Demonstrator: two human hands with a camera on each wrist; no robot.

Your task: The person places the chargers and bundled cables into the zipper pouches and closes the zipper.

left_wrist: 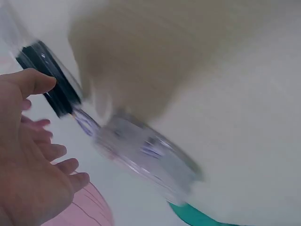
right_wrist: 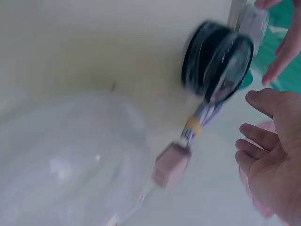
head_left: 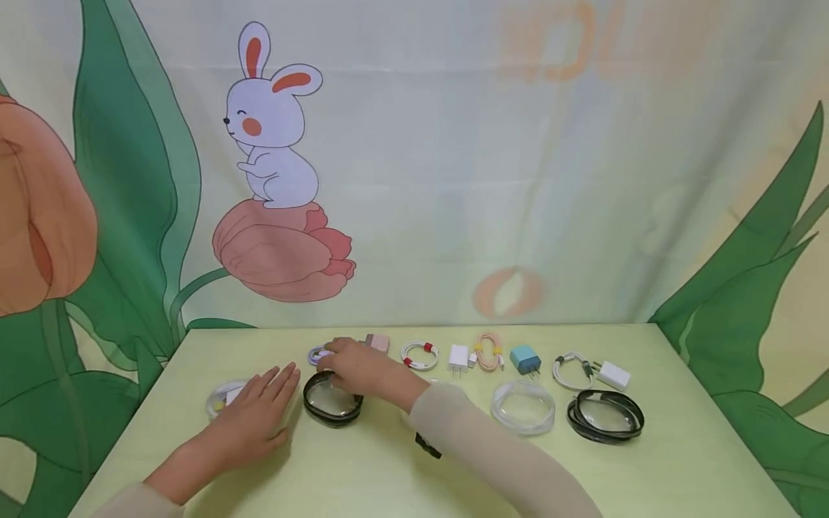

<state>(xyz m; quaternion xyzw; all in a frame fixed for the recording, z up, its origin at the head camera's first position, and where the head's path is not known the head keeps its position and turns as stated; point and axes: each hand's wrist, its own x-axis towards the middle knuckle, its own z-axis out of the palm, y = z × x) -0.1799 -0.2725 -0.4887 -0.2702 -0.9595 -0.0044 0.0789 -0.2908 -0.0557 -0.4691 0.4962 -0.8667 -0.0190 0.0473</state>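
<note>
My left hand (head_left: 255, 414) is open with straight fingers, beside a clear round case with a white rim (head_left: 212, 400). Something white and yellow shows in that case, partly behind the hand. My right hand (head_left: 359, 368) reaches over the back edge of a clear round case with a black rim (head_left: 333, 421). Its fingers look relaxed, and the right wrist view (right_wrist: 282, 150) shows nothing in them. Close by its fingertips lies a coiled purple cable (head_left: 316, 355). A pink charger plug (head_left: 378, 343) sits just behind this hand.
Along the back stand a white cable with red ties (head_left: 419, 356), a white plug (head_left: 458, 357), a pink cable (head_left: 489, 352), a blue plug (head_left: 525, 358), a grey-white cable (head_left: 573, 370) and another white plug (head_left: 613, 375). White-rimmed (head_left: 523, 428) and black-rimmed (head_left: 605, 435) cases lie right.
</note>
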